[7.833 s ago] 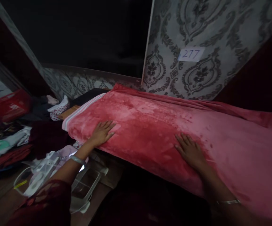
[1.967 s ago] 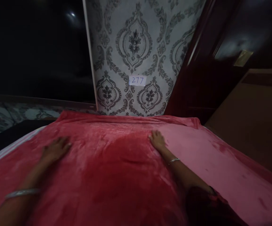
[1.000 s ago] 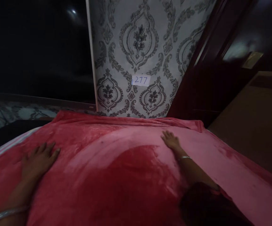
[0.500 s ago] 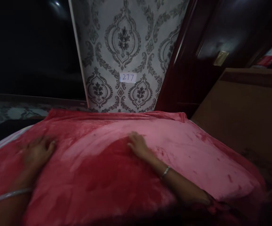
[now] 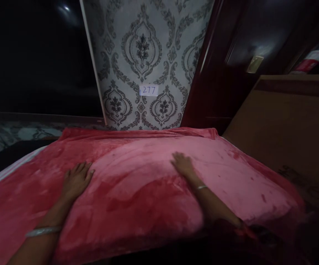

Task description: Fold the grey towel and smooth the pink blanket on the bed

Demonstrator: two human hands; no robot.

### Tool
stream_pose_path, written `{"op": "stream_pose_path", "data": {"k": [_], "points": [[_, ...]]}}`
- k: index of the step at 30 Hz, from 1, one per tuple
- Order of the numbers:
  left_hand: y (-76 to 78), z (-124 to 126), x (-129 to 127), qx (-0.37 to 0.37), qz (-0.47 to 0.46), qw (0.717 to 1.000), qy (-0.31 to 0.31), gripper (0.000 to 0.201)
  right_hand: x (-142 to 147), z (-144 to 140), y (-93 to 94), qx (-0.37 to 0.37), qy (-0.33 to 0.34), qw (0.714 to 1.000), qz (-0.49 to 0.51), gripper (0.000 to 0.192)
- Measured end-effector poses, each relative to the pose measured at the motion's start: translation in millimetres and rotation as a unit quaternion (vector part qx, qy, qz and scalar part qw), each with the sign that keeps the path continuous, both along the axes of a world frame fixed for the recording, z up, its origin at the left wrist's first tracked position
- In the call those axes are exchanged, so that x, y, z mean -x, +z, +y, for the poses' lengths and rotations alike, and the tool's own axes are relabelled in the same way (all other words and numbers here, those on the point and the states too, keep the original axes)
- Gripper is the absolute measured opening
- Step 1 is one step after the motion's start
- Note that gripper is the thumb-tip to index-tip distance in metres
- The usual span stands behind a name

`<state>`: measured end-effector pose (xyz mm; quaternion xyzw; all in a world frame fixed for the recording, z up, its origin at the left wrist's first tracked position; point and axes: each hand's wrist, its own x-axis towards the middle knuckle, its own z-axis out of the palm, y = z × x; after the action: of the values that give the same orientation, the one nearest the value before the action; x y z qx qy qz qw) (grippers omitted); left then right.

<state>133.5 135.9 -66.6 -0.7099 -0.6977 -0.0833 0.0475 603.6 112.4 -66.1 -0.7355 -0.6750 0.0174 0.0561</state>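
Observation:
A plush red-pink blanket (image 5: 137, 206) lies spread over a flat surface, with lighter and darker patches where its pile is brushed different ways. On its left part rests my left hand (image 5: 77, 180), palm down with the fingers stretched out. My right hand (image 5: 183, 163) lies flat on the lighter area right of the middle, fingers extended and slightly blurred. Neither hand grips anything. Each wrist wears a silvery bangle. Along the far edge the blanket is bunched in a low fold (image 5: 137, 133).
Behind stands a patterned wall with a paper label (image 5: 148, 90) reading 277. A large dark screen (image 5: 38, 59) is at the left, a dark red door (image 5: 203, 95) at the right. A cardboard box (image 5: 291, 129) borders the blanket's right side, with a bottle (image 5: 314, 59) beyond.
My left hand has slid right and slightly forward over the blanket. My right hand has swept to the right, and the brushed light streaks in the middle have changed shape.

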Motion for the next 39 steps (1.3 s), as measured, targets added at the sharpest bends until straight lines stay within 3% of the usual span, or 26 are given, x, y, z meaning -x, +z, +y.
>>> {"op": "stream_pose_path", "data": {"k": [2,5,7,9,11,12,15,18,20,22,24,27,30,32,34,37,39], "points": [[2.1,0.4,-0.6,0.004,0.000,1.000,0.000,0.067,-86.3,-31.1,-10.7,0.013,-0.172,0.985,-0.022,0.061],[4.5,0.3,-2.8,0.005,0.003,1.000,-0.002,0.066,-183.1,-89.8,-25.8,0.028,-0.337,0.941,-0.008,0.062],[5.9,-0.1,-4.2,0.003,0.004,1.000,-0.004,0.065,-211.4,-119.4,-25.8,0.026,-0.389,0.921,-0.009,0.062],[7.7,-0.8,-5.8,0.005,0.004,1.000,-0.004,0.065,-206.5,-131.5,-16.4,0.015,-0.406,0.913,-0.018,0.062],[10.1,-2.2,-8.0,0.010,0.004,1.000,0.000,0.063,-170.5,-126.3,-3.3,-0.009,-0.367,0.930,-0.030,0.061],[11.5,-3.2,-9.3,0.010,0.002,1.000,0.002,0.062,-142.6,-119.5,2.5,-0.025,-0.315,0.948,-0.036,0.061],[16.0,-7.2,-13.7,0.008,-0.008,1.000,0.001,0.062,-31.5,-99.3,9.7,-0.044,-0.068,0.997,0.007,0.059],[20.7,-11.8,-17.4,0.005,-0.014,1.000,-0.011,0.063,89.7,-97.0,3.3,-0.049,0.187,0.976,0.097,0.062],[23.7,-14.4,-19.0,0.009,-0.013,1.000,-0.013,0.063,153.6,-103.1,-2.5,-0.075,0.284,0.946,0.136,0.063],[25.6,-15.7,-20.0,0.015,-0.008,1.000,-0.014,0.063,189.8,-107.2,-5.5,-0.065,0.338,0.928,0.141,0.060],[25.6,-15.3,-19.9,0.015,-0.001,1.000,-0.014,0.063,190.6,-105.6,-5.1,-0.044,0.327,0.937,0.118,0.061],[22.1,-11.8,-17.7,0.008,0.009,1.000,-0.010,0.062,126.8,-100.6,-3.0,-0.023,0.202,0.976,0.072,0.060],[17.4,-7.1,-14.6,0.003,0.013,1.000,-0.009,0.062,13.4,-116.2,-7.0,-0.008,0.036,0.998,0.046,0.062],[15.5,-5.0,-13.6,0.002,0.008,1.000,-0.013,0.063,-65.1,-144.2,-14.3,0.017,-0.140,0.990,0.011,0.062],[15.0,-4.3,-13.8,0.003,0.001,1.000,-0.013,0.064,-128.9,-179.8,-23.0,0.040,-0.286,0.957,-0.013,0.063],[16.5,-4.3,-15.3,0.013,-0.002,1.000,-0.007,0.065,-176.5,-223.9,-32.4,-0.009,-0.373,0.927,-0.037,0.062],[19.3,-4.3,-15.9,0.026,-0.002,1.000,-0.005,0.065,-170.9,-234.6,-34.2,-0.065,-0.361,0.929,-0.045,0.061]]}}
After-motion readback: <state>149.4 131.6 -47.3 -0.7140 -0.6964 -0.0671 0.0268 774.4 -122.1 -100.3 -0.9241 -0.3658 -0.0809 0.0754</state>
